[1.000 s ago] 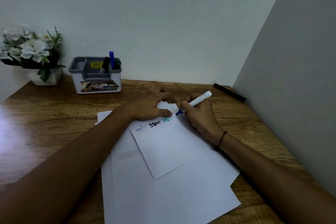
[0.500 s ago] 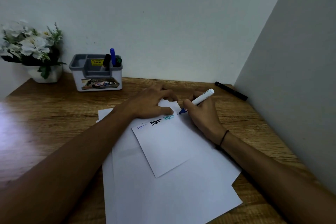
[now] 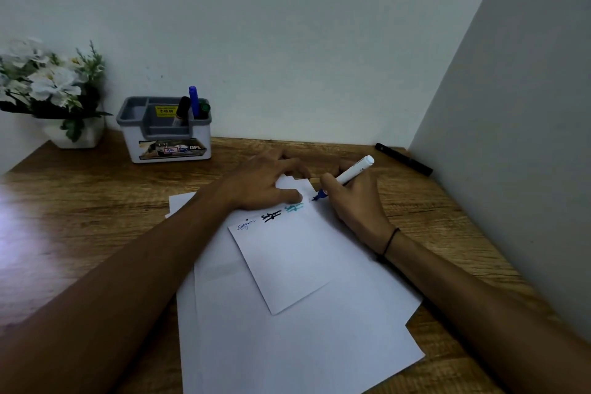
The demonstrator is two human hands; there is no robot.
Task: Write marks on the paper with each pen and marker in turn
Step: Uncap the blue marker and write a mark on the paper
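A small white sheet of paper (image 3: pixel 294 262) lies tilted on top of larger white sheets (image 3: pixel 287 345). Near its top edge are a thin blue mark, a thick black mark and a teal mark. My left hand (image 3: pixel 265 182) lies flat on the sheet's upper edge, fingers spread. My right hand (image 3: pixel 355 201) grips a white marker with a blue tip (image 3: pixel 351 173), tip touching the paper just right of the teal mark. A grey and white holder (image 3: pixel 166 134) at the back left has a black marker, a blue pen (image 3: pixel 193 102) and a green-capped marker standing in it.
A pot of white flowers (image 3: pixel 51 93) stands at the far left by the wall. A black marker (image 3: pixel 403 159) lies at the back right, close to the right side wall. The wooden desk (image 3: pixel 80 217) meets walls at the back and right.
The blue tip has come down onto the paper beside the teal mark and a small blue mark has appeared there. My left hand has stayed on the sheet.
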